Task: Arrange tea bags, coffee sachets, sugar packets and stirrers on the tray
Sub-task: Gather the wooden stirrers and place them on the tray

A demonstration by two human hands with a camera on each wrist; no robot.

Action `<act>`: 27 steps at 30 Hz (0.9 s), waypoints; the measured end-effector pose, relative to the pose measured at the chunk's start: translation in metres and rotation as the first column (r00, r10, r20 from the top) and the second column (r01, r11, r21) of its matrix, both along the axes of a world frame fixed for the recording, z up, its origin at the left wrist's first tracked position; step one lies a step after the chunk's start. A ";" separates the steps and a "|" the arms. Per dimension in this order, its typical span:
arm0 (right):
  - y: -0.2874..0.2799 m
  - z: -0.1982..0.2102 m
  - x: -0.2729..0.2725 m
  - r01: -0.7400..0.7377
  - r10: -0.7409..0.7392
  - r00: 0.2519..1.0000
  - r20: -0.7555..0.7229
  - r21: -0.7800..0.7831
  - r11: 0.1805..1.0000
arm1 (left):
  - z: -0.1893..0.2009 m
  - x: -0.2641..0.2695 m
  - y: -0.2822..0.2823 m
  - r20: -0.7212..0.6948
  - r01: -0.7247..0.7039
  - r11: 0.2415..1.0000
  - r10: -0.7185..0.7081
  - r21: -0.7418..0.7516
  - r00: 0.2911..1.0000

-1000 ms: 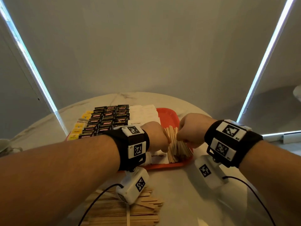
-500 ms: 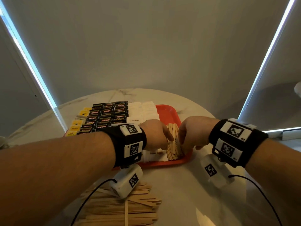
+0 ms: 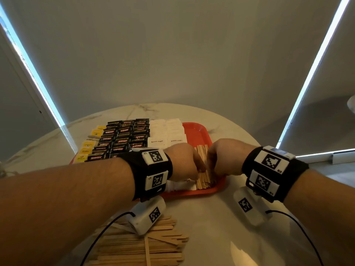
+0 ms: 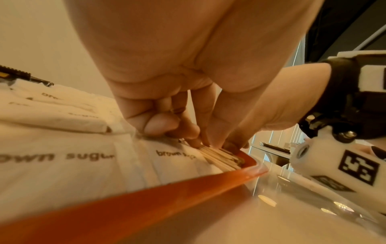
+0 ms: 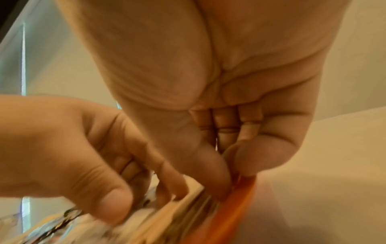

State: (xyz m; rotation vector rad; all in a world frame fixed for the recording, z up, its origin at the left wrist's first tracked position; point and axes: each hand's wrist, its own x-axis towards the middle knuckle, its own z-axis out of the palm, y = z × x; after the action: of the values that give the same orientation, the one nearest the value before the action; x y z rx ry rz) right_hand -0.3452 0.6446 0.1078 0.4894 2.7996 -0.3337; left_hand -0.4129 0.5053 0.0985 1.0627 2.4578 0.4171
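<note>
A red tray (image 3: pixel 202 131) holds rows of yellow tea bags (image 3: pixel 88 148), black coffee sachets (image 3: pixel 124 140) and white brown-sugar packets (image 3: pixel 165 131). A stack of wooden stirrers (image 3: pixel 203 182) lies along its right side. My left hand (image 3: pixel 198 167) pinches the stack from the left with curled fingers and thumb, fingertips (image 4: pixel 194 133) down on the sticks (image 4: pixel 219 158). My right hand (image 3: pixel 210 167) pinches it from the right, by the tray rim (image 5: pixel 240 206), with its thumb on the stirrers (image 5: pixel 177 214). The middle of the stack is hidden under both hands.
A loose heap of stirrers (image 3: pixel 142 248) lies on the marble table (image 3: pixel 221 237) near me, under my left forearm. Sugar packets (image 4: pixel 62 156) fill the tray just left of the stack. Grey blinds stand behind the table's far edge.
Both hands have drawn closer together on the tray's stirrer stack and slid toward its near end. The heap on the table has not moved.
</note>
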 end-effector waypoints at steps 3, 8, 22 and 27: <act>0.008 0.003 -0.011 0.032 -0.039 0.992 -0.123 -0.054 0.998 | -0.001 -0.001 -0.001 0.001 0.001 1.000 -0.001 0.014 1.000; 0.017 0.009 -0.042 -0.003 0.000 0.980 -0.200 -0.014 1.000 | -0.001 -0.002 -0.005 0.029 -0.008 0.999 0.007 0.043 1.000; 0.022 0.006 -0.064 -0.176 0.176 0.984 -0.008 -0.003 0.984 | 0.003 -0.002 -0.008 0.005 0.060 0.998 -0.060 -0.014 0.998; 0.024 0.003 -0.066 -0.190 0.190 0.982 0.007 -0.045 0.981 | 0.001 -0.002 -0.005 -0.012 0.079 0.996 -0.079 -0.041 0.997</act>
State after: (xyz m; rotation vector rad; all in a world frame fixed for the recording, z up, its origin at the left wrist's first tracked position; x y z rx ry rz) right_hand -0.4109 0.6685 0.1107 0.2101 2.7925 -0.3491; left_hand -0.4149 0.5004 0.0996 1.1450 2.4163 0.3342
